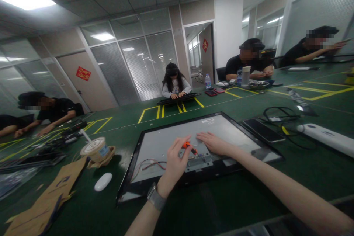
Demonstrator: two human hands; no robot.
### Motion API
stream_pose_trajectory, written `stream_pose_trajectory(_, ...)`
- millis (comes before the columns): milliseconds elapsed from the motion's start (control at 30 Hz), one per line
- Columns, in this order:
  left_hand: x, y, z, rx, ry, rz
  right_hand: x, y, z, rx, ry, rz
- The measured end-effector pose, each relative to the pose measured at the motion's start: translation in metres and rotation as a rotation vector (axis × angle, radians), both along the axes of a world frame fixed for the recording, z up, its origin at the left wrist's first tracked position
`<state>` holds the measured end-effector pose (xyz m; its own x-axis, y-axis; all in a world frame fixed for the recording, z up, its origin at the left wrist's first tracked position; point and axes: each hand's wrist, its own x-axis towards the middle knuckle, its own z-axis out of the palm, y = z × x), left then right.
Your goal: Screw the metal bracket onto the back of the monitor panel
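A flat monitor panel [221, 127] lies face down on the green table, its grey metal back up and thin wires [151, 164] running along its near edge. My left hand [175, 160], a watch on its wrist, is closed on a small orange-handled screwdriver [188, 146] whose tip points down at the panel's lower middle. My right hand [214, 143] lies flat and open on the metal back, just right of the tool.
A lidded drink cup with a straw [95, 149], a white mouse [103, 181] and a brown paper bag [47, 201] lie to the left. A phone [262, 129], cables [279, 116] and a white power strip [326, 138] lie to the right. Several other people work around the table.
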<state>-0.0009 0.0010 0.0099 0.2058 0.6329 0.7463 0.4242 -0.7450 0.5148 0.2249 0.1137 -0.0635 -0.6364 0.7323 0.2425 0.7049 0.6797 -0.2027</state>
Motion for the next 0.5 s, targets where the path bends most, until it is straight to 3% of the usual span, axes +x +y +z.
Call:
stream_pose_trajectory(100, -0.0039, 0.0019, 0.0003, 0.072, 0.072, 0.067, -0.0001, 0.0003, -0.0005, -0.001, 0.000, -0.006)
stream_pose_trajectory(200, -0.0074, -0.0001, 0.0021, 0.052, 0.109, 0.017, 0.0001, -0.0005, 0.0006, -0.005, -0.006, -0.005)
stream_pose_trajectory(333, -0.0070, -0.0023, 0.0003, -0.026, 0.083, -0.066, 0.0005, -0.0022, 0.0035, -0.009, -0.018, -0.002)
stream_pose_trajectory(500, -0.0051, 0.0002, -0.0070, -0.177, 0.081, 0.016, 0.0005, -0.0031, 0.0048, -0.004, -0.024, 0.006)
